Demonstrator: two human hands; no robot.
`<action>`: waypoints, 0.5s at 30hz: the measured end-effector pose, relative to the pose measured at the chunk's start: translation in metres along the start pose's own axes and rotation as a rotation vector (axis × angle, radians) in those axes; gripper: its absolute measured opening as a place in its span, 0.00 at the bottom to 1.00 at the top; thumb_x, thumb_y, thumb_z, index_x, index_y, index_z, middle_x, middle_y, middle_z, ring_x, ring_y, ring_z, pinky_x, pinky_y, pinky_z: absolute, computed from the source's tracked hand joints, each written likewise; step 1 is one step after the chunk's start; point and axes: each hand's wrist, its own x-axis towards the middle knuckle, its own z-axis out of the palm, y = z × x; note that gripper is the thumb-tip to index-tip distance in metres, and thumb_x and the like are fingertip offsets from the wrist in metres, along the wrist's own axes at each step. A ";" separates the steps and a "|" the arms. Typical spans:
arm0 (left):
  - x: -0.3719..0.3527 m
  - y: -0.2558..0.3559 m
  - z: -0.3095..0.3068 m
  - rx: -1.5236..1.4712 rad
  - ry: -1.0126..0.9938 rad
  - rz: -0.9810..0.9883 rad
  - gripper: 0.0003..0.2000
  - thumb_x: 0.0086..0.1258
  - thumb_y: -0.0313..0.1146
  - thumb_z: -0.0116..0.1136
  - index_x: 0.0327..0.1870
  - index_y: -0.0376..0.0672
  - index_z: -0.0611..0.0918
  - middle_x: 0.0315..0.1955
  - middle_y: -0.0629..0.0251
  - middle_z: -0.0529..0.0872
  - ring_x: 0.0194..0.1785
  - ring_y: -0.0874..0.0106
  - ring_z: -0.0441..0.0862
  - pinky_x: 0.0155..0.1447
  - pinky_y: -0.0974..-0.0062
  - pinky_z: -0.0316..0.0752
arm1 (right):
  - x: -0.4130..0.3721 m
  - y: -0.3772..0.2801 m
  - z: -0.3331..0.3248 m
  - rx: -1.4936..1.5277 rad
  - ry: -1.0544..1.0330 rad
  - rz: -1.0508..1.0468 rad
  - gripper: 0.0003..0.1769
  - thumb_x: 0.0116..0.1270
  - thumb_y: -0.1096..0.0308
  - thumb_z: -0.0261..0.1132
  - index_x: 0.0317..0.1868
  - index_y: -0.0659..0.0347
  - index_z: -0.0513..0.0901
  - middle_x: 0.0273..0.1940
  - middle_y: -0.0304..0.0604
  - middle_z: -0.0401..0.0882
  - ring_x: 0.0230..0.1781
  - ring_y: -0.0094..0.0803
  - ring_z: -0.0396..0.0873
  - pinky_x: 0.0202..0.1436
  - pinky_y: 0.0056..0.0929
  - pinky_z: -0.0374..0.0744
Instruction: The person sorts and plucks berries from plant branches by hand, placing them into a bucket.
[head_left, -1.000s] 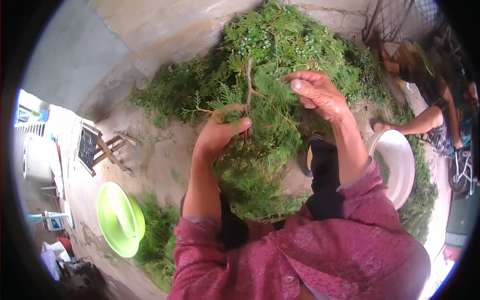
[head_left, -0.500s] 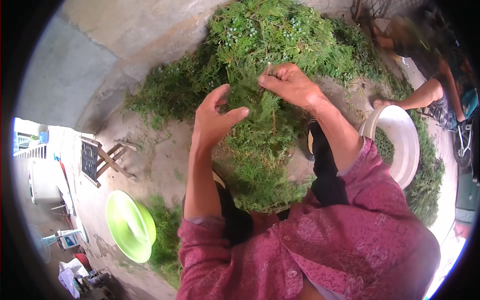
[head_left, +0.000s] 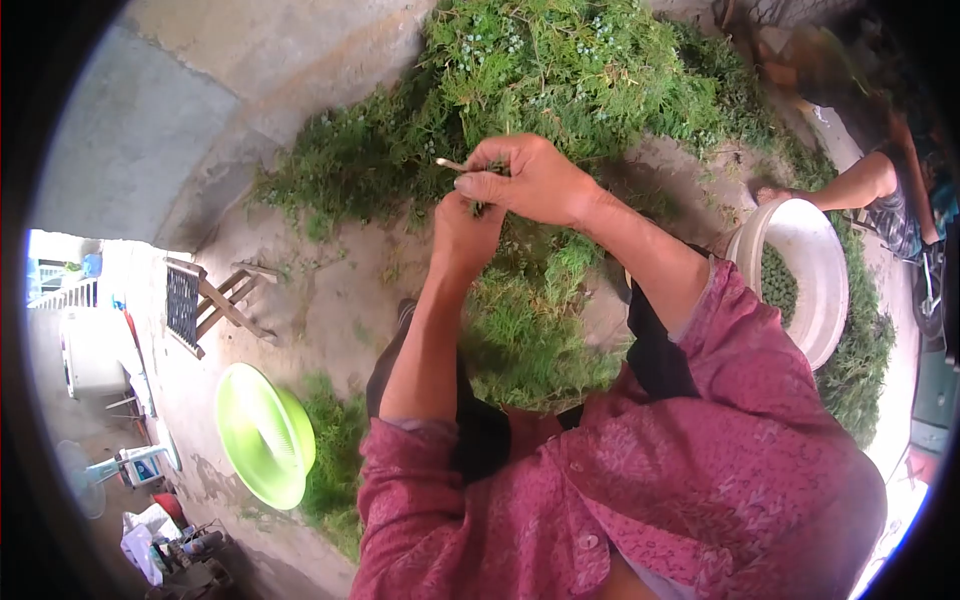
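Note:
My right hand (head_left: 535,180) is closed on the stem of a conifer sprig (head_left: 450,163), whose pale cut end points left. Just below it, my left hand (head_left: 467,235) has its fingers closed round the leafy part, touching my right hand. Most of the sprig is hidden by my fingers. Beyond my hands rises a heap of green conifer branches (head_left: 560,80) bearing small bluish-green cones. More loose greenery (head_left: 540,330) lies on the ground between my legs.
A white bucket (head_left: 825,260) with green cones (head_left: 778,285) inside stands tilted in view at right. A lime-green basin (head_left: 235,430) sits at left, near a folding stool (head_left: 220,305). Another person's leg (head_left: 850,185) shows at upper right. A concrete wall (head_left: 150,120) borders the upper left.
My right hand has moved left and turned the stem leftward. My left hand, open before, has come up to it and closed on the sprig's leafy part.

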 end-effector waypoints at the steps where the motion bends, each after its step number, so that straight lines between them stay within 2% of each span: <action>1: 0.000 0.005 -0.004 0.003 0.001 -0.001 0.14 0.57 0.32 0.62 0.41 0.34 0.79 0.31 0.59 0.83 0.35 0.71 0.80 0.40 0.73 0.72 | 0.000 -0.008 -0.002 0.003 -0.001 -0.002 0.12 0.62 0.63 0.63 0.35 0.65 0.79 0.26 0.33 0.77 0.20 0.13 0.68 0.20 0.16 0.67; 3: 0.002 0.022 -0.014 -0.298 -0.037 -0.282 0.15 0.58 0.36 0.62 0.43 0.36 0.79 0.31 0.65 0.82 0.36 0.73 0.76 0.43 0.75 0.70 | -0.002 -0.030 -0.013 0.393 0.042 0.271 0.12 0.62 0.62 0.63 0.37 0.62 0.78 0.24 0.30 0.74 0.17 0.12 0.63 0.17 0.14 0.63; 4: 0.003 0.021 -0.018 -0.295 -0.031 -0.281 0.15 0.58 0.36 0.62 0.43 0.36 0.79 0.31 0.65 0.82 0.36 0.73 0.76 0.43 0.75 0.70 | -0.004 -0.027 -0.022 0.495 0.051 0.301 0.11 0.62 0.61 0.63 0.37 0.60 0.78 0.21 0.29 0.70 0.14 0.12 0.59 0.15 0.13 0.58; 6: 0.007 0.016 -0.026 -0.524 0.172 -0.318 0.17 0.60 0.39 0.61 0.46 0.38 0.78 0.36 0.66 0.79 0.40 0.74 0.73 0.45 0.75 0.68 | -0.005 -0.018 -0.040 0.592 0.017 0.263 0.11 0.63 0.61 0.62 0.37 0.61 0.78 0.19 0.29 0.67 0.15 0.12 0.61 0.14 0.13 0.57; 7: 0.013 0.005 -0.027 -0.609 0.327 -0.497 0.20 0.61 0.39 0.61 0.51 0.37 0.75 0.42 0.64 0.77 0.43 0.73 0.72 0.45 0.70 0.69 | -0.009 -0.017 -0.046 0.593 0.009 0.260 0.11 0.63 0.61 0.62 0.37 0.61 0.78 0.19 0.29 0.67 0.15 0.12 0.61 0.14 0.13 0.57; 8: 0.014 0.003 -0.034 -0.610 0.337 -0.494 0.20 0.61 0.39 0.61 0.51 0.37 0.75 0.42 0.64 0.77 0.43 0.73 0.72 0.45 0.70 0.69 | -0.012 -0.017 -0.052 0.663 -0.024 0.234 0.10 0.62 0.62 0.63 0.37 0.61 0.78 0.19 0.29 0.68 0.14 0.13 0.61 0.13 0.13 0.57; 10: 0.016 0.003 -0.048 -0.936 0.302 -0.420 0.23 0.61 0.40 0.61 0.53 0.35 0.73 0.45 0.62 0.75 0.43 0.70 0.72 0.45 0.67 0.70 | -0.018 -0.017 -0.058 0.732 -0.067 0.207 0.10 0.62 0.64 0.63 0.37 0.62 0.78 0.20 0.30 0.70 0.14 0.14 0.61 0.13 0.13 0.57; 13: 0.017 0.014 -0.061 -1.047 0.353 -0.432 0.19 0.63 0.36 0.58 0.51 0.33 0.73 0.44 0.59 0.77 0.43 0.67 0.76 0.44 0.65 0.73 | -0.028 -0.016 -0.054 0.672 -0.114 0.411 0.08 0.58 0.70 0.65 0.37 0.63 0.78 0.24 0.34 0.75 0.16 0.15 0.67 0.14 0.12 0.58; 15: 0.017 0.017 -0.063 -1.092 0.388 -0.417 0.18 0.64 0.34 0.57 0.50 0.33 0.73 0.44 0.59 0.77 0.43 0.66 0.77 0.43 0.65 0.74 | -0.030 -0.019 -0.045 0.606 -0.165 0.487 0.09 0.57 0.70 0.66 0.37 0.63 0.78 0.25 0.34 0.75 0.18 0.15 0.69 0.16 0.13 0.62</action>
